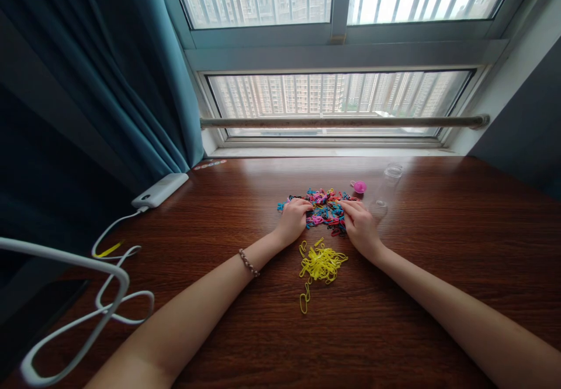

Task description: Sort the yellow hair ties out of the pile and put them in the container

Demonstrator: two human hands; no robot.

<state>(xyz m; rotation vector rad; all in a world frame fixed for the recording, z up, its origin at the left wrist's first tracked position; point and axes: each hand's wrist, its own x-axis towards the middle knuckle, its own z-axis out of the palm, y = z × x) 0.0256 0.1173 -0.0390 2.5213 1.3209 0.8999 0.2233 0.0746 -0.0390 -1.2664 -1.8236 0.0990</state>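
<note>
A heap of small rubber bands [325, 212] in blue, pink, red, black and other colours lies on the brown table. My left hand [295, 218] touches its left side with bent fingers held close together. At the heap's right side, the fingers of my right hand [358, 223] are closed and pointing inward. Whatever either hand's fingertips pinch is hidden or too small to make out. Nearer to me, between my forearms, is a separate pile of yellow rubber bands [323, 262], a few of them straggling toward me.
Beyond my right hand lie a clear plastic bottle [387, 189] and a pink cap [360, 187]. A white power strip [160, 190] rests at the left by the blue curtain [175, 114], its white cable [125, 278] looping along the table. The window [337, 94] with a rail is behind.
</note>
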